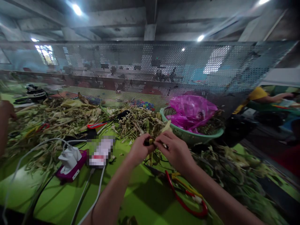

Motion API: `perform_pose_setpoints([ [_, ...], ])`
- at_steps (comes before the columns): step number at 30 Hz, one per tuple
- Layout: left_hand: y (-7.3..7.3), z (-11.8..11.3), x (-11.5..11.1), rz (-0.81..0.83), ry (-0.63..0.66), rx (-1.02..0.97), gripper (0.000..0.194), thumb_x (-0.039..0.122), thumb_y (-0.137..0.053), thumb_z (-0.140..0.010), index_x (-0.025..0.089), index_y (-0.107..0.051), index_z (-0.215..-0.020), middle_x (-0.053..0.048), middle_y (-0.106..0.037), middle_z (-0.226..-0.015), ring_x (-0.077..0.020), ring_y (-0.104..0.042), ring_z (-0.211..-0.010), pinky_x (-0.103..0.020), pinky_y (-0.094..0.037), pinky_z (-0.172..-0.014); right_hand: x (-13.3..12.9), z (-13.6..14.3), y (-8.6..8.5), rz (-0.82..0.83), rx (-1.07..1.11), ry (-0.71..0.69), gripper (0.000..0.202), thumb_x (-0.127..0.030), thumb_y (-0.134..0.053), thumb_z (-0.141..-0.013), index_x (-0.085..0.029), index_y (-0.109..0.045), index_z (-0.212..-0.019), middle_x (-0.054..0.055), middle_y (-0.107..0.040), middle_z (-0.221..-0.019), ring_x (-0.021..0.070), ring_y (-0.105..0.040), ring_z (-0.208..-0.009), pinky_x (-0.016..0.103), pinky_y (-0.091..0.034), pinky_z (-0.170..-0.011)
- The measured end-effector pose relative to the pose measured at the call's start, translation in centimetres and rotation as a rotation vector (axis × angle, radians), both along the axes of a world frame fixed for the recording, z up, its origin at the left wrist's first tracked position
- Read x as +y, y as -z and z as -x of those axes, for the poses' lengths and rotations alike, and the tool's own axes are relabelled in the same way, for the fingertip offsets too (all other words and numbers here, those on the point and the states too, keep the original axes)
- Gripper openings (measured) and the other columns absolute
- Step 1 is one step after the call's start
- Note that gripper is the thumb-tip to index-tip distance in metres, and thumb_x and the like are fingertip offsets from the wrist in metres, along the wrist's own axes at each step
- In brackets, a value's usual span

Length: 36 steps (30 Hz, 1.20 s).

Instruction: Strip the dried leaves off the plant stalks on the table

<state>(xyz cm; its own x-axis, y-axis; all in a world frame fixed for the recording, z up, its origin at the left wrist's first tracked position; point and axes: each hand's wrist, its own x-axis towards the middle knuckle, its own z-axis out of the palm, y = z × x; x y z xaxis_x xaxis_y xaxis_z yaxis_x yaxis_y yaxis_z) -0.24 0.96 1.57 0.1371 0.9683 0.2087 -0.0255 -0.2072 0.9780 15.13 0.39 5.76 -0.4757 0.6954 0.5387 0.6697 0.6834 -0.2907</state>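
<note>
My left hand (141, 148) and my right hand (174, 148) meet over the green table. Both have fingers pinched on a yellowish, dried leafy plant piece (151, 141), whose ends show behind and below the fingertips. Behind them lies a heap of dried leaves and stems (136, 122). Beneath my right forearm sits a tool with red loop handles (172, 187), beside a yellow-handled one (185, 184); the arm partly hides both.
A green basket (187, 135) holds a magenta plastic bag (192, 112). Left are a purple power strip (77, 172) with white plugs and cables, a blurred phone-like object (101, 151), a red cutter (97, 125), and another person's arm (4, 125). Perforated metal screen (122, 65) behind.
</note>
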Motion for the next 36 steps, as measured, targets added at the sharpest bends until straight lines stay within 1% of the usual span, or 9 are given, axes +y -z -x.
perform_pose_setpoints([
  [6, 0.2, -0.2, 0.2, 0.067, -0.016, -0.25, 0.028, 0.029, -0.077, -0.055, 0.014, -0.058, -0.069, 0.003, -0.051, -0.065, -0.0083, -0.042, -0.061, -0.02, -0.032, -0.06, 0.0, -0.4, -0.5, -0.002, 0.077, -0.05, 0.014, -0.015, -0.052, -0.084, -0.021, -0.058, -0.095, 0.005, -0.062, -0.092, 0.0172, -0.059, -0.082, 0.027, -0.044, -0.072],
  [11, 0.1, -0.3, 0.0, 0.087, 0.029, -0.291, 0.033, 0.031, -0.081, -0.051, 0.012, -0.064, -0.071, 0.0, -0.057, -0.068, -0.0101, -0.047, -0.066, -0.022, -0.036, -0.065, 0.0, -0.6, -0.7, -0.033, 0.02, -0.015, 0.016, -0.014, -0.051, -0.084, -0.023, -0.059, -0.096, 0.004, -0.065, -0.093, 0.0177, -0.06, -0.082, 0.027, -0.043, -0.072],
  [20, 1.0, -0.6, 0.0, 0.11, 0.088, -0.243, 0.035, 0.034, -0.083, -0.047, 0.011, -0.066, -0.067, 0.001, -0.057, -0.064, -0.0092, -0.046, -0.061, -0.023, -0.035, -0.061, 0.3, -0.5, 0.2, -0.034, -0.047, -0.098, 0.022, -0.011, -0.053, -0.082, -0.024, -0.063, -0.096, 0.002, -0.069, -0.09, 0.0173, -0.062, -0.085, 0.027, -0.044, -0.076],
  [25, 0.5, -0.9, -0.3, 0.25, 0.006, -0.438, 0.039, 0.03, -0.085, -0.044, 0.011, -0.068, -0.073, -0.001, -0.063, -0.069, -0.0089, -0.051, -0.061, -0.022, -0.039, -0.063, 0.3, -0.3, -0.3, -0.036, 0.109, -0.07, 0.023, -0.011, -0.054, -0.082, -0.024, -0.06, -0.1, 0.004, -0.064, -0.102, 0.0174, -0.06, -0.09, 0.026, -0.045, -0.077],
  [28, 0.5, -1.0, -0.1, 0.297, -0.058, -0.588, 0.036, 0.026, -0.083, -0.05, 0.013, -0.067, -0.079, -0.002, -0.065, -0.077, -0.0068, -0.052, -0.061, -0.019, -0.04, -0.058, 0.3, -0.4, -0.6, -0.069, 0.267, 0.031, 0.014, -0.017, -0.055, -0.082, -0.021, -0.059, -0.095, 0.007, -0.061, -0.1, 0.0158, -0.058, -0.077, 0.026, -0.045, -0.069],
  [30, 0.5, -1.1, 0.0, 0.325, -0.095, -0.677, 0.035, 0.024, -0.082, -0.052, 0.014, -0.066, -0.081, -0.001, -0.066, -0.08, -0.0066, -0.054, -0.062, -0.019, -0.041, -0.057, 0.5, -0.5, -0.4, -0.005, 0.303, 0.068, 0.006, -0.023, -0.056, -0.082, -0.02, -0.059, -0.086, 0.005, -0.061, -0.087, 0.0149, -0.055, -0.069, 0.026, -0.044, -0.065],
  [32, 0.5, -1.2, 0.1, 0.352, -0.113, -0.758, 0.035, 0.021, -0.082, -0.053, 0.015, -0.065, -0.082, -0.001, -0.066, -0.081, -0.0079, -0.057, -0.065, -0.02, -0.044, -0.06, 0.7, -0.4, 0.2, 0.152, 0.276, 0.037, 0.011, -0.029, -0.056, -0.082, -0.019, -0.06, -0.08, 0.001, -0.061, -0.075, 0.015, -0.055, -0.067, 0.026, -0.043, -0.062],
  [34, 0.5, -1.2, 0.2, 0.366, -0.115, -0.816, 0.034, 0.019, -0.082, -0.053, 0.015, -0.064, -0.082, -0.001, -0.067, -0.08, -0.009, -0.059, -0.068, -0.021, -0.046, -0.064, 1.1, -0.2, 1.0, 0.304, 0.25, -0.016, 0.017, -0.034, -0.056, -0.082, -0.019, -0.061, -0.078, -0.001, -0.061, -0.07, 0.0146, -0.055, -0.065, 0.025, -0.041, -0.059],
  [36, 0.6, -1.3, 0.2, 0.369, -0.109, -0.842, 0.033, 0.017, -0.081, -0.054, 0.016, -0.063, -0.082, 0.0, -0.067, -0.078, -0.0088, -0.06, -0.068, -0.021, -0.047, -0.066, 1.4, 0.0, 1.6, 0.379, 0.255, -0.057, 0.017, -0.034, -0.057, -0.081, -0.018, -0.061, -0.078, -0.001, -0.062, -0.071, 0.0141, -0.055, -0.066, 0.024, -0.041, -0.06],
])
